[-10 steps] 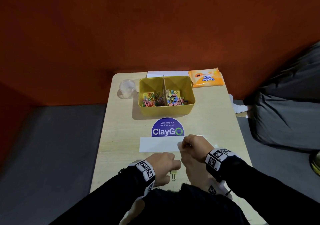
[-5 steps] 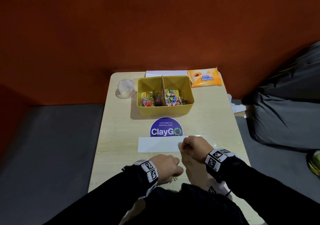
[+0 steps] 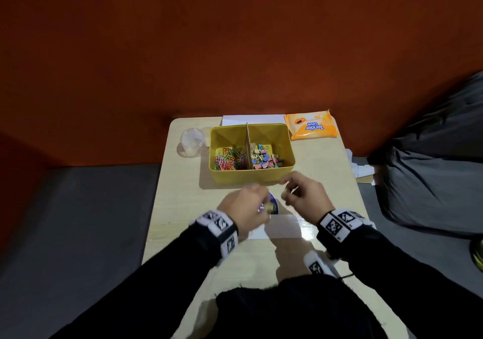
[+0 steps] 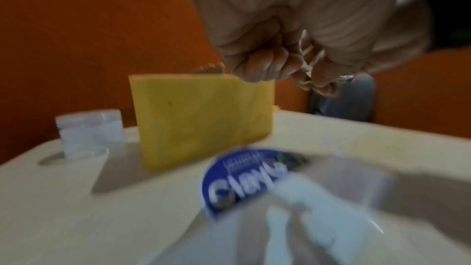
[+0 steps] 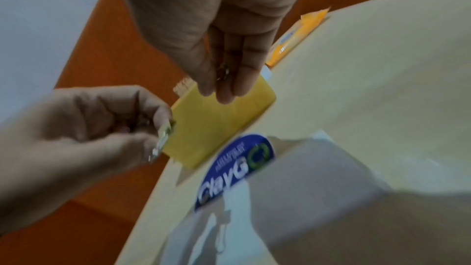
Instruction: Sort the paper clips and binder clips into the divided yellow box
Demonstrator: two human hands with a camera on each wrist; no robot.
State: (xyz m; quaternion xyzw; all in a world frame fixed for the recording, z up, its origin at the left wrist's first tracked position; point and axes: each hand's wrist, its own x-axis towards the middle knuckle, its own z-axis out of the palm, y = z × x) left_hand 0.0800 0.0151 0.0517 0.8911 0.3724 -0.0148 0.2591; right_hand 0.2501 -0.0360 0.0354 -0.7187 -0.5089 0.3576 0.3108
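Note:
The divided yellow box [image 3: 251, 176] stands at the far middle of the table, with coloured paper clips [image 3: 228, 158] in its left half and binder clips [image 3: 264, 157] in its right half. My left hand [image 3: 261, 205] hovers just in front of the box and pinches a yellow binder clip [image 5: 165, 136], whose wire handles [image 4: 308, 59] show between the curled fingers. My right hand [image 3: 287, 189] is near the box's front right wall and pinches a small metal clip [image 5: 224, 72]. That clip is too blurred to name its kind.
A clear plastic cup [image 3: 192, 141] stands left of the box and an orange packet [image 3: 311, 125] lies to its right. A white paper strip [image 3: 282, 226] and a blue ClayGo sticker [image 4: 239, 178] lie under my hands. More white paper [image 3: 253, 118] sits behind the box. A dark bag [image 3: 431, 176] lies off the table's right edge.
Both hands lifted from the near part of the table and moved forward toward the box. The left hand took up the yellow binder clip that lay by it.

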